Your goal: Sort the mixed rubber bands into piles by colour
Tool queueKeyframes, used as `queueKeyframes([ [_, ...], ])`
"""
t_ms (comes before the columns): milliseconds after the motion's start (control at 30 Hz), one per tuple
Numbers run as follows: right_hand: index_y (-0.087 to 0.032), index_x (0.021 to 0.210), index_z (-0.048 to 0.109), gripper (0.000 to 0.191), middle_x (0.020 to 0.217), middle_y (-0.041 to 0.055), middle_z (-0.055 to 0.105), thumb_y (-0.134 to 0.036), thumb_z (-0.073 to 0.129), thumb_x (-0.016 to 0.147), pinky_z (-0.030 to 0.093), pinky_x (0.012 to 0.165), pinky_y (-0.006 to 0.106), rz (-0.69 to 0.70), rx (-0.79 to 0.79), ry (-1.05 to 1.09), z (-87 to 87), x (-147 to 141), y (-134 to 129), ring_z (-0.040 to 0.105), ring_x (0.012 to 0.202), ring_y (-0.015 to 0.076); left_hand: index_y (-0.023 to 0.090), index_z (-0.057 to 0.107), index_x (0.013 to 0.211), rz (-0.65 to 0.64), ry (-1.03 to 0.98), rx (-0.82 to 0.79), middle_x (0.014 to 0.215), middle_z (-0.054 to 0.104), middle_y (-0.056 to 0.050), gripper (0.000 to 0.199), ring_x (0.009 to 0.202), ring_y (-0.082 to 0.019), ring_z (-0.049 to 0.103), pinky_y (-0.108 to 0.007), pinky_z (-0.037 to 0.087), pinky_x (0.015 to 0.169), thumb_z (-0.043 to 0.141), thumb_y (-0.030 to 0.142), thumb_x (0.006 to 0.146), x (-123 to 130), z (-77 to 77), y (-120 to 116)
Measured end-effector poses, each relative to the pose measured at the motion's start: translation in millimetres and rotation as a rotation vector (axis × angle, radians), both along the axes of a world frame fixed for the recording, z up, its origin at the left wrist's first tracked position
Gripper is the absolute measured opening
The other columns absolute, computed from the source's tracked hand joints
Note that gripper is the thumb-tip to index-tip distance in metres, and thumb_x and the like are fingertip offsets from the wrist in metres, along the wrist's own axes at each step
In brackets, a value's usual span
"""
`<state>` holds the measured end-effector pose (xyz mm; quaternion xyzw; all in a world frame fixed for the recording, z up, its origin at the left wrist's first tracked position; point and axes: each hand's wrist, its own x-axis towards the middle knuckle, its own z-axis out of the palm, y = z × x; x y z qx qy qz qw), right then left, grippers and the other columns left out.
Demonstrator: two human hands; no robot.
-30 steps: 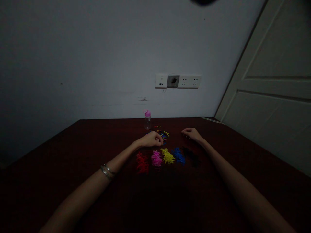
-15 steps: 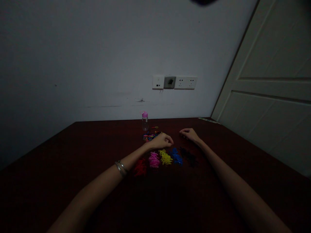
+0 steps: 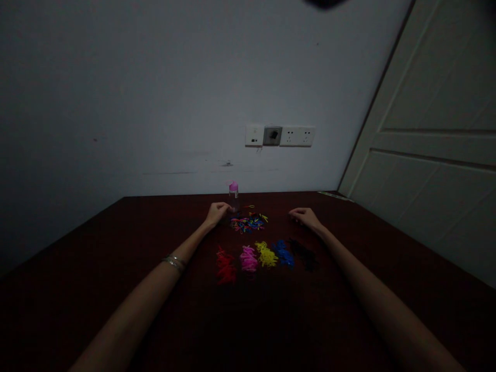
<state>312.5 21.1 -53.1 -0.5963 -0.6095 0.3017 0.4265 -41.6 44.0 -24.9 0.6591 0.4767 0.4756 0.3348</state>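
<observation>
My left hand [image 3: 218,214] is closed beside the clear bottle with a pink cap [image 3: 233,196], left of a mixed pile of coloured bands [image 3: 248,223]; what its fingers hold, if anything, is too small to tell. My right hand [image 3: 305,217] rests on the table to the right of that pile, fingers curled together, their contents hidden. Nearer to me lies a row of sorted piles: red bands [image 3: 226,267], pink bands [image 3: 248,259], yellow bands [image 3: 266,255], blue bands [image 3: 283,253] and black bands [image 3: 304,254].
The dark red table [image 3: 155,232] meets a grey wall with a strip of sockets [image 3: 296,136]. A white panelled door [image 3: 426,155] stands at the right. A loose band lies behind the mixed pile.
My left hand has moved left, from over the space between the mixed pile and the sorted piles to beside the bottle, uncovering the mixed pile. My right hand has stayed nearly still.
</observation>
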Motion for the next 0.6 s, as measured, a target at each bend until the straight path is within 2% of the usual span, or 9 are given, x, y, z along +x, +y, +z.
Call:
queueKeyframes([
  [200, -0.011, 0.076, 0.064, 0.032, 0.059, 0.0029, 0.058, -0.040, 0.056, 0.065, 0.032, 0.039, 0.017, -0.005, -0.003, -0.017, 1.3, -1, -2, 0.043, 0.045, 0.0068, 0.011, 0.058, 0.064, 0.010, -0.198, -0.092, 0.038, 0.029, 0.007, 0.028, 0.035, -0.004, 0.024, -0.019, 0.015, 0.038, 0.045, 0.036, 0.065, -5, -14.1, 7],
  [400, -0.011, 0.080, 0.066, 0.039, 0.064, 0.0045, 0.061, -0.046, 0.055, 0.067, 0.034, 0.041, 0.018, 0.048, 0.009, -0.117, 2.8, -7, -3, 0.047, 0.048, 0.0087, 0.011, 0.058, 0.063, 0.041, -0.118, -0.113, 0.039, 0.031, 0.006, 0.028, 0.036, -0.004, 0.025, -0.019, 0.016, 0.039, 0.044, 0.035, 0.064, -2, -9.7, 0],
  [600, -0.014, 0.075, 0.068, 0.027, 0.073, 0.0044, 0.066, -0.038, 0.058, 0.066, 0.041, 0.060, 0.022, 0.197, 0.064, -0.339, 11.1, -26, -4, 0.056, 0.065, 0.0136, 0.011, 0.059, 0.062, 0.022, -0.042, -0.117, 0.038, 0.031, 0.006, 0.027, 0.037, -0.005, 0.026, -0.019, 0.017, 0.040, 0.044, 0.033, 0.063, -2, -9.4, 0],
])
